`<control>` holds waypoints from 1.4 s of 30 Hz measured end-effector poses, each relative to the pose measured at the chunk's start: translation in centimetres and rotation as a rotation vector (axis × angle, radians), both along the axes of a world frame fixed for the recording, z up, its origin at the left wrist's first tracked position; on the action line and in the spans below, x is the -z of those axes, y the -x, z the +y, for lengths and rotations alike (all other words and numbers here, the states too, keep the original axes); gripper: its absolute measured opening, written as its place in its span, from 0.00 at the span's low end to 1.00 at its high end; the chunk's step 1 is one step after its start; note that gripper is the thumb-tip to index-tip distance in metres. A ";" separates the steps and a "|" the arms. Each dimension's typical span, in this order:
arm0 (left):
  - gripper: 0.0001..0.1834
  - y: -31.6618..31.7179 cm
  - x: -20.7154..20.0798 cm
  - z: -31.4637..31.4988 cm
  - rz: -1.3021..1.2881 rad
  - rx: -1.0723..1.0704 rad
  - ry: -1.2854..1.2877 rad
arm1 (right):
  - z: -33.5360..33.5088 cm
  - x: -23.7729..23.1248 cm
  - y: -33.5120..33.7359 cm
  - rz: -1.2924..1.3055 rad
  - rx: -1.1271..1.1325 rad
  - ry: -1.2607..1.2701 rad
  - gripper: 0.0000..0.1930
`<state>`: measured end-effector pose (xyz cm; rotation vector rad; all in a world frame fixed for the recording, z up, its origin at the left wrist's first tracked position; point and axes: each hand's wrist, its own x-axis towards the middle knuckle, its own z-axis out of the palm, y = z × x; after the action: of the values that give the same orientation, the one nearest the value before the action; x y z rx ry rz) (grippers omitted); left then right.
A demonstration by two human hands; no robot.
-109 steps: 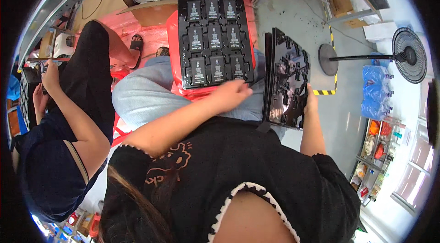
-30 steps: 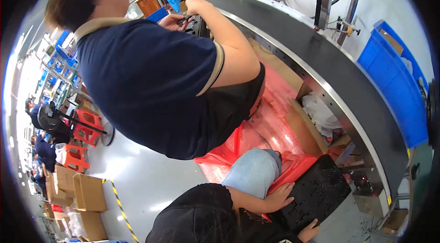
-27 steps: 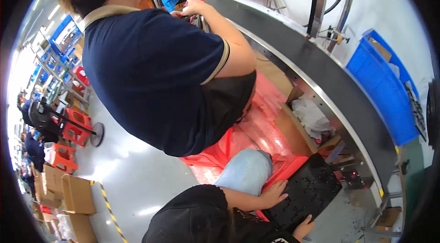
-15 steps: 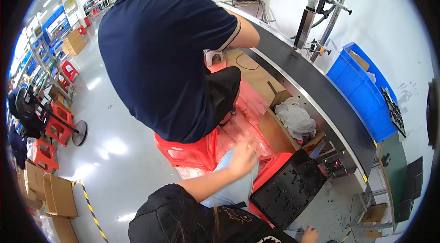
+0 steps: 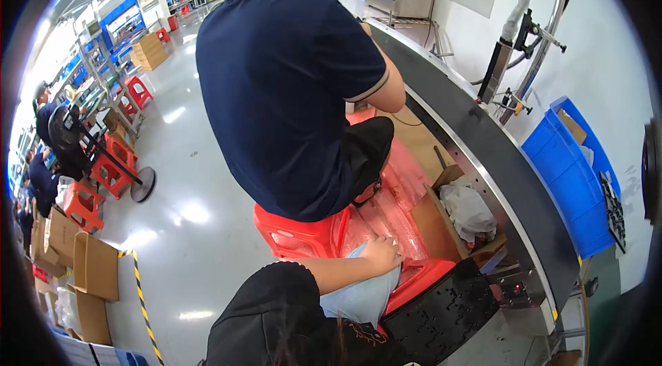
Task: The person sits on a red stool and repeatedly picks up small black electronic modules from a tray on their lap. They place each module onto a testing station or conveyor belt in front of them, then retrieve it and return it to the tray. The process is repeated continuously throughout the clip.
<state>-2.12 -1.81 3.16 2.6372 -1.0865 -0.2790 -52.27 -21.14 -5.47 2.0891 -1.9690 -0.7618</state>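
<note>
My left hand rests on my knee in light blue jeans, with its fingers laid over the knee and nothing held. Beside that knee is a red plastic stool. A black tray with moulded recesses lies tilted against the stool, to the right of my left hand and apart from it. My right hand is out of the picture.
A person in a dark blue shirt sits ahead on a red stool. Along the right curves a black conveyor belt with a printer head above it. Beyond stands a blue bin. An open carton holds white plastic bags.
My left hand has come down from above my knee and settled on it. My right hand, seen earlier at the lower edge, has left view. The whole view has shifted.
</note>
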 end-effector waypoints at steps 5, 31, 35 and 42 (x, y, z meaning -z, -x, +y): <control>0.25 -1.2 -1.4 -1.5 0.144 -0.016 -0.030 | 0.6 -0.5 0.8 0.022 0.080 -0.006 0.35; 0.24 -3.0 0.1 -0.6 0.225 -0.066 -0.062 | 0.6 1.5 4.1 0.023 0.033 0.054 0.36; 0.22 -2.8 1.6 0.1 0.142 -0.079 0.048 | -2.7 -1.7 2.3 -0.951 0.578 0.385 0.36; 0.20 -3.8 2.2 2.3 0.168 -0.139 0.124 | 1.5 -0.1 -9.9 -1.401 0.139 -0.044 0.31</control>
<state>1.67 0.48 0.93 2.5127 -0.8354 -0.3833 -42.35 -19.62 -5.34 2.8196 -2.5631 1.0180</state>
